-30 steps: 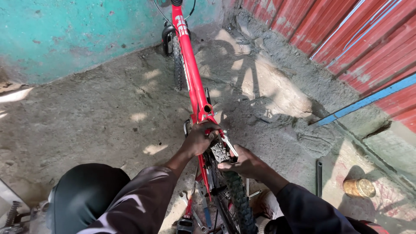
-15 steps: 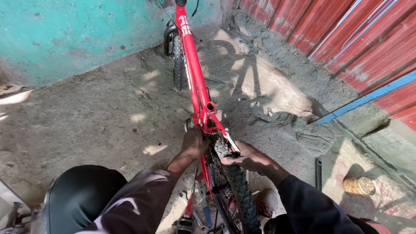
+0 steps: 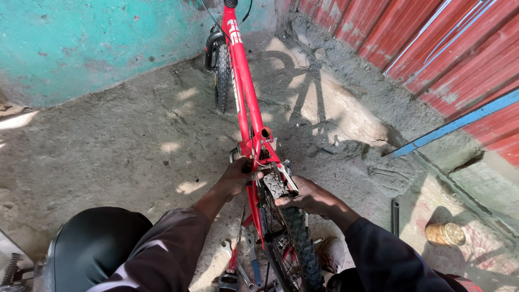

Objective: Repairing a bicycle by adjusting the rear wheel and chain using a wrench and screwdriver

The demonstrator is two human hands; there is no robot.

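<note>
Both hands have shifted a little since the earlier frames: the right hand [image 3: 311,197], which lay beside the brake area, now rests on top of the knobby black rear tyre [image 3: 294,238], fingers curled over the tread in a loose grip. The left hand [image 3: 238,176] is closed around the red metal bicycle frame [image 3: 246,103] where the seat stays meet, just left of the right hand. Between the two hands sits the silver rear brake arm [image 3: 286,176], close to the right fingertips. Ahead of the hands the frame runs to the black front wheel [image 3: 221,75] near the turquoise plastered wall [image 3: 92,43]. Below the hands, several metal wrenches [image 3: 246,259] lie on the rough concrete floor [image 3: 108,135]. Right of the right hand are a dark flat bar [image 3: 395,216] and a rusty tin can [image 3: 444,233], beside the red corrugated metal wall [image 3: 448,54].
</note>
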